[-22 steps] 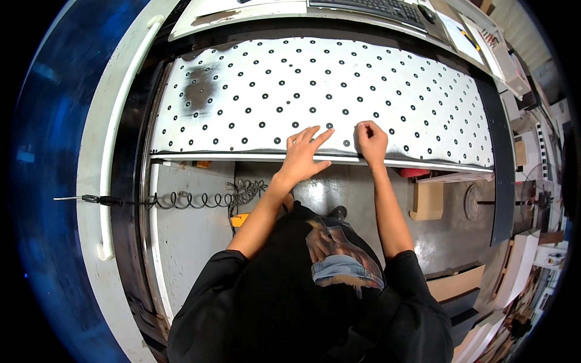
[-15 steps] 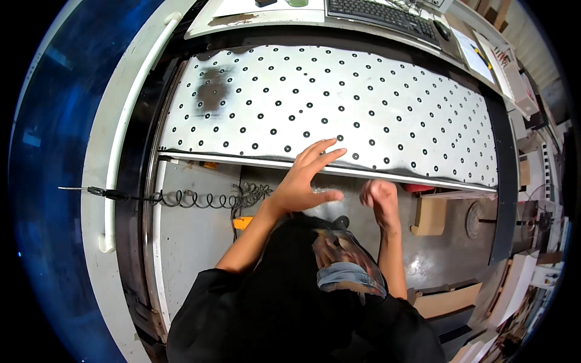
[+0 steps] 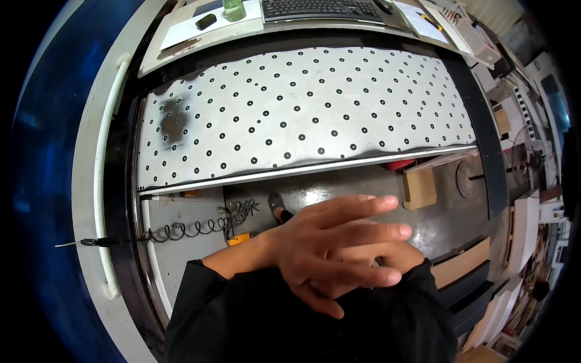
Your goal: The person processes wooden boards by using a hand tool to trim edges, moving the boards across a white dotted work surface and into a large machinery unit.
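Note:
My left hand (image 3: 318,245) is in front of my body with its fingers spread apart and nothing in them. It lies across my right hand (image 3: 400,255), which comes in from the other side and is mostly covered by it. Only the wrist and a part of the right hand show, and its fingers are hidden. Both hands hang over the gap on the near side of a white panel (image 3: 327,133) dotted with black rings. A dark worn patch (image 3: 175,121) marks the panel's left end.
At the left, a white handrail (image 3: 101,181) bears a black-handled tool (image 3: 91,242) on a coiled cord (image 3: 193,228). Beyond the panel stand a keyboard (image 3: 321,9) and a green glass (image 3: 234,9). A cardboard box (image 3: 419,187) sits on the floor, right of my shoe (image 3: 276,202).
My hands have drawn back from the panel's near edge toward my body and come together, the left over the right. The view has turned, so the panel now sits tilted and farther left.

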A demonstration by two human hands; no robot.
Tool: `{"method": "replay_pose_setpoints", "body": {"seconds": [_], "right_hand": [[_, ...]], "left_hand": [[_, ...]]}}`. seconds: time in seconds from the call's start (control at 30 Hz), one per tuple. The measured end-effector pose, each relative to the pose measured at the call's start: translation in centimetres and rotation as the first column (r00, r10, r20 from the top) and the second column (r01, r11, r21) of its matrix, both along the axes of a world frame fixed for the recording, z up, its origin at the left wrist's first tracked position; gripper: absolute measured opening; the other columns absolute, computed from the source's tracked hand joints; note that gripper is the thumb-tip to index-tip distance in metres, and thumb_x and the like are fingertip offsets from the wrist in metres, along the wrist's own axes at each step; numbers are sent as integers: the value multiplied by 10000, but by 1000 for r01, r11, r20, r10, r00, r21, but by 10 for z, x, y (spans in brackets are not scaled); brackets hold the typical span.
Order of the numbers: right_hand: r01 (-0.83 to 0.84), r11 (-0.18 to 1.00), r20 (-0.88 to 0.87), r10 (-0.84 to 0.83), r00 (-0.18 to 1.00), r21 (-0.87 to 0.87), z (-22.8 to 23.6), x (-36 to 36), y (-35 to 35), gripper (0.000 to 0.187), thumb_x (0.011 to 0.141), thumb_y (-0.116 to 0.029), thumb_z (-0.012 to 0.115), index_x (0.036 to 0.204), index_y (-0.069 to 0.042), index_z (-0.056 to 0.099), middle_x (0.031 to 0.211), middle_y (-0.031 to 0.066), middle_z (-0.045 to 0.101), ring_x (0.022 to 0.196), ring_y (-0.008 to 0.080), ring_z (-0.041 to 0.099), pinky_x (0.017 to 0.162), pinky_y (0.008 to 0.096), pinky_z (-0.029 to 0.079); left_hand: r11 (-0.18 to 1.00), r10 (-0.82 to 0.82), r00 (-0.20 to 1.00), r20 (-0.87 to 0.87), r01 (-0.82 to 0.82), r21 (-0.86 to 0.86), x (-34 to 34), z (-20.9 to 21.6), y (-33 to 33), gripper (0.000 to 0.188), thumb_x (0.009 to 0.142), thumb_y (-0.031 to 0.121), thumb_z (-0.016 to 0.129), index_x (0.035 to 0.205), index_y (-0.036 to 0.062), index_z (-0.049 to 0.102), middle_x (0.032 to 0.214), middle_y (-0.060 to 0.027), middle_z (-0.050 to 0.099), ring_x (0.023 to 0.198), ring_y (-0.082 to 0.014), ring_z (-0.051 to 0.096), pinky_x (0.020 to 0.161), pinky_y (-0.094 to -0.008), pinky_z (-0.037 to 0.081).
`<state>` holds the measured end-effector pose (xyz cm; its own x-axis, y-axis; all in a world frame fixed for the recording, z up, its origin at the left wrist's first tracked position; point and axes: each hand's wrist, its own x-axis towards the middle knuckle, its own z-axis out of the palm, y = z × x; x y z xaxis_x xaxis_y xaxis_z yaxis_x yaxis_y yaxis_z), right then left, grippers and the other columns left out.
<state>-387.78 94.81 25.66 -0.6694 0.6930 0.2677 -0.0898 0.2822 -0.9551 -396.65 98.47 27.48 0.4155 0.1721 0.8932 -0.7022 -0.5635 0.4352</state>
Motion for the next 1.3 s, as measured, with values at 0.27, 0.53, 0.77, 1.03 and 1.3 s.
{"method": "replay_pose_setpoints", "body": {"seconds": [0.27,0.53,0.77,1.03,1.3], "right_hand": [[16,1000,-2,-16,1000,-12,3,-14,6,419,927,-184,668,588,-44,466,576,55,461,503,198,405,503,352,327],[-55,996,-18,54,998,-67,4,-44,24,403,916,-158,656,585,-44,457,563,54,455,493,187,399,497,345,326],[-128,986,-25,126,992,-112,1,-80,41,390,905,-136,645,581,-44,449,551,53,451,485,177,395,492,339,325],[-165,978,-23,163,986,-126,2,-126,67,376,893,-110,633,578,-45,439,538,51,445,475,165,390,486,333,323],[-92,981,92,109,990,-173,-9,-139,101,364,881,-85,621,574,-45,430,525,50,439,466,154,384,480,326,322]], "left_hand": [[1000,21,999,35,-21,-3,-25,-33,18,675,862,508,696,1325,19,669,1374,-326,599,1305,-490,582,871,-494,599],[993,119,978,-173,-113,45,-75,14,21,610,822,470,715,1317,114,699,1348,-277,640,1285,-450,609,870,-437,599],[979,203,974,-96,-200,42,-104,2,36,597,824,506,657,1153,16,750,1167,-392,670,1065,-493,708,744,-450,626],[956,290,940,-180,-292,19,-165,-10,60,651,825,561,659,1159,8,741,1177,-355,681,1060,-463,718,797,-446,626],[784,554,666,-499,-620,43,-238,-35,77,569,804,314,817,1287,41,690,1334,-192,672,1174,-339,693,920,-408,592]]}}
